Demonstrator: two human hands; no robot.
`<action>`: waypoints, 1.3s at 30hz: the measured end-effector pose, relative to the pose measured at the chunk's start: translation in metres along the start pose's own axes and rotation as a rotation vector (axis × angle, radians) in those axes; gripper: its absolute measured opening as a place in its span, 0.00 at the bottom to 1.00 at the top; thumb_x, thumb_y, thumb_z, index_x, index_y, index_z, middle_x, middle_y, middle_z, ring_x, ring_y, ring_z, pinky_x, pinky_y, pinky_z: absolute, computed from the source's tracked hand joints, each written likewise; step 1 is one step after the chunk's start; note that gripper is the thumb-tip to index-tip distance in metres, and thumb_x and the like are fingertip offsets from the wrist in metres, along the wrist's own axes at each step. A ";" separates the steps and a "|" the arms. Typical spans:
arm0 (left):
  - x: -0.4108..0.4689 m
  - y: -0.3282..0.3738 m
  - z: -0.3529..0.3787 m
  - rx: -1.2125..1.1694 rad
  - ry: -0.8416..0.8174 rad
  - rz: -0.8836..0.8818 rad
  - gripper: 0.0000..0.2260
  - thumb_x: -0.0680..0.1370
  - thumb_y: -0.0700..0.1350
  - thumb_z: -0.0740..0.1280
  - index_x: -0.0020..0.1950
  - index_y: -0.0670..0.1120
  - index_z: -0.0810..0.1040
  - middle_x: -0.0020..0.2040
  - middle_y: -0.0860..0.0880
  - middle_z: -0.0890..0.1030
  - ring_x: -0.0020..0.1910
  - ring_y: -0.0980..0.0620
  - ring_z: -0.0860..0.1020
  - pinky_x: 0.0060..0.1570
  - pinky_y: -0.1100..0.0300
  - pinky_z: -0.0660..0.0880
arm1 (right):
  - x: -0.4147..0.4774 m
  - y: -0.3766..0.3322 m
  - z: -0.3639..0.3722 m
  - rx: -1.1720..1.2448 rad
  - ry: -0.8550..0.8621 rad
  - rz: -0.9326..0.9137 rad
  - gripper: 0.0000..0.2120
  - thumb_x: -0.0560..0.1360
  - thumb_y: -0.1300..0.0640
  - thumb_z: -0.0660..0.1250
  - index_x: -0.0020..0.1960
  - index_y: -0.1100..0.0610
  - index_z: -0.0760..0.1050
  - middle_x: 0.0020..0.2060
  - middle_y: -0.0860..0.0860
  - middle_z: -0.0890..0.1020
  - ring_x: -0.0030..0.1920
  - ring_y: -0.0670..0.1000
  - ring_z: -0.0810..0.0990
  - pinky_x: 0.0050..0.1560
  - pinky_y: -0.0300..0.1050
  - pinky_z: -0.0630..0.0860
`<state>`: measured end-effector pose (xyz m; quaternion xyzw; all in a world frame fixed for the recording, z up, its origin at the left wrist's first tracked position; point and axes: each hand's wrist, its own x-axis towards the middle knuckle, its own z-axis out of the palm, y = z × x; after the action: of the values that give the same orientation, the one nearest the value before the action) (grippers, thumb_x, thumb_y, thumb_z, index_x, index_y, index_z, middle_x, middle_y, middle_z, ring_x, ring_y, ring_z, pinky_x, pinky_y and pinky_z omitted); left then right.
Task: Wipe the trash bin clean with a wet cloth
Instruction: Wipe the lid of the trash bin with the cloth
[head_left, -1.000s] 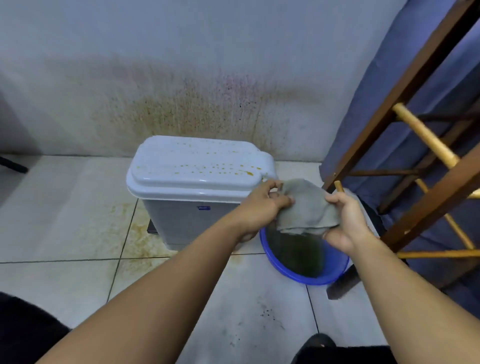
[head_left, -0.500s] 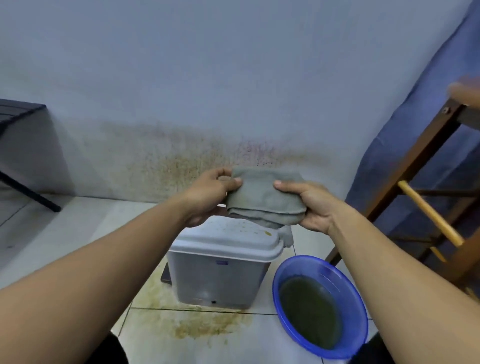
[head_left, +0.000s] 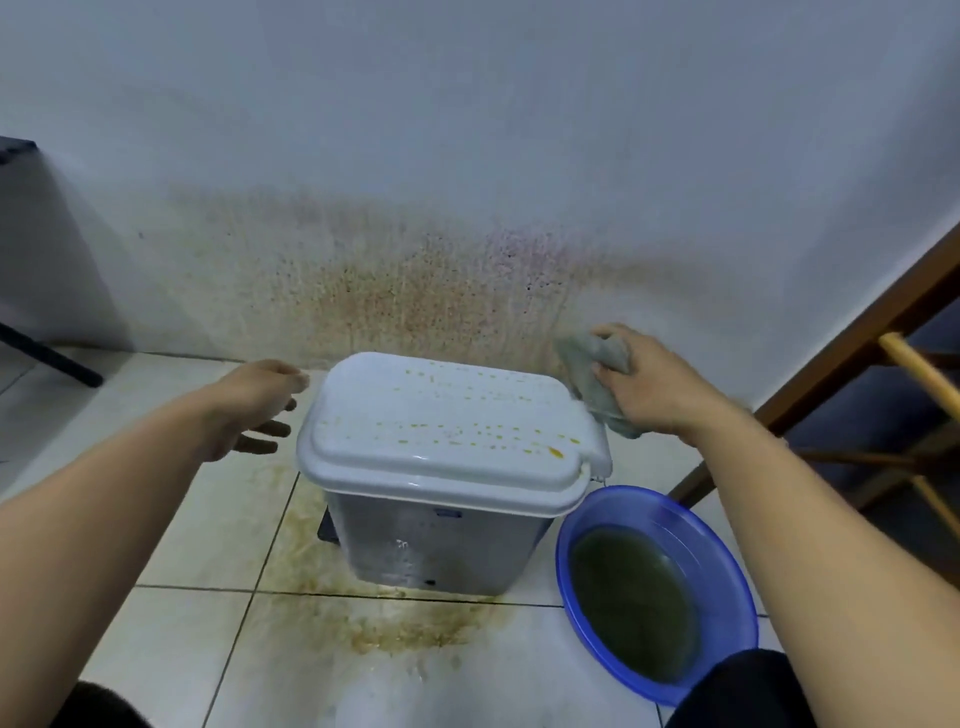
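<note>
1. Trash bin: pale grey plastic, upright on the tiled floor, close in front of the wall. Small blue label on the front face.
2. Lid: white, shut on the trash bin, dotted with orange-yellow drops, largest near its front right corner.
3. Pedal: dark, at the lower left of the trash bin's base.
4. Cloth: grey, bunched, at the far right corner of the trash bin, lower fold against the lid's right edge.
5. Right hand: fingers curled round the cloth, gripping it just right of the trash bin's far right corner.
6. Left hand: fingers loosely spread, holding nothing, just beside the trash bin's left side near the far left lid corner; contact not discernible.
7. Basin: round, translucent blue plastic, on the floor just right of the trash bin's front right corner.
8. Water: murky green-brown, inside the basin.
9. Floor stain: yellow-brown smears on the tiles in front of and left of the trash bin's base.
10. Wall: pale, with brown and reddish spatter directly behind the trash bin.
11. Wooden frame: dark brown rails with a lighter round rung, right of the trash bin, beyond the basin.
12. Furniture leg: dark, slanted, well apart to the left of the trash bin.
</note>
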<state>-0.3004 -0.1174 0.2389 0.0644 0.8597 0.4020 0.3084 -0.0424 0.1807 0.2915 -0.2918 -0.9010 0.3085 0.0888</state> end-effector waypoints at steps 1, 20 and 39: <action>0.004 -0.002 0.003 0.001 -0.045 -0.022 0.11 0.86 0.52 0.62 0.66 0.50 0.76 0.59 0.45 0.81 0.52 0.41 0.83 0.53 0.46 0.81 | 0.003 0.003 0.008 -0.110 -0.109 -0.006 0.07 0.77 0.56 0.63 0.54 0.51 0.75 0.45 0.53 0.81 0.42 0.59 0.79 0.39 0.50 0.76; 0.013 -0.004 0.005 0.023 -0.177 -0.028 0.14 0.84 0.44 0.63 0.65 0.60 0.79 0.54 0.44 0.88 0.47 0.44 0.85 0.46 0.50 0.84 | -0.010 -0.029 0.015 -0.387 -0.349 -0.064 0.19 0.72 0.68 0.60 0.56 0.50 0.78 0.49 0.50 0.77 0.37 0.47 0.73 0.26 0.36 0.67; 0.006 -0.009 -0.001 -0.008 -0.222 -0.051 0.16 0.84 0.40 0.63 0.65 0.58 0.80 0.48 0.43 0.88 0.39 0.45 0.85 0.42 0.48 0.84 | -0.006 -0.008 0.013 -0.131 0.060 0.090 0.13 0.67 0.67 0.59 0.47 0.57 0.78 0.41 0.54 0.82 0.42 0.56 0.79 0.33 0.43 0.73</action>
<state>-0.3043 -0.1225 0.2298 0.0854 0.8199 0.3879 0.4123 -0.0463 0.1654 0.2860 -0.3464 -0.9021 0.2438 0.0824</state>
